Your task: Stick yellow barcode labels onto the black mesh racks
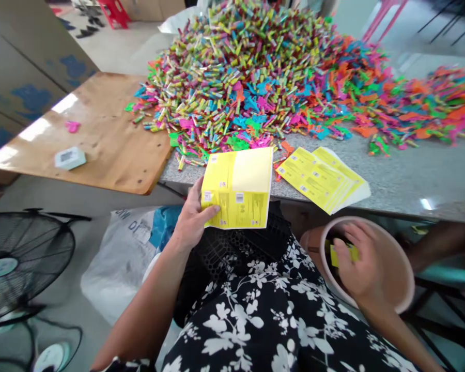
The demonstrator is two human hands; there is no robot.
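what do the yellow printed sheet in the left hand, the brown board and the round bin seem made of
Yellow printed rectangular sheet: probably paper sticker stock, faintly satin; the blank pale patch looks like peeled backing.
Flat brown board: wood, likely varnished; knots and bright reflections show.
Round pinkish-tan bin: probably smooth plastic, given its thick rounded rim.

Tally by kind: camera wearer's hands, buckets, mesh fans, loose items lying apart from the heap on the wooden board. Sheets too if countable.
Hands (left hand, right hand): 2
Bucket: 1
Mesh fan: 1
Pink toy: 1
White block: 1
Total: 6
Yellow sheets overlap, so can't be counted; left out.
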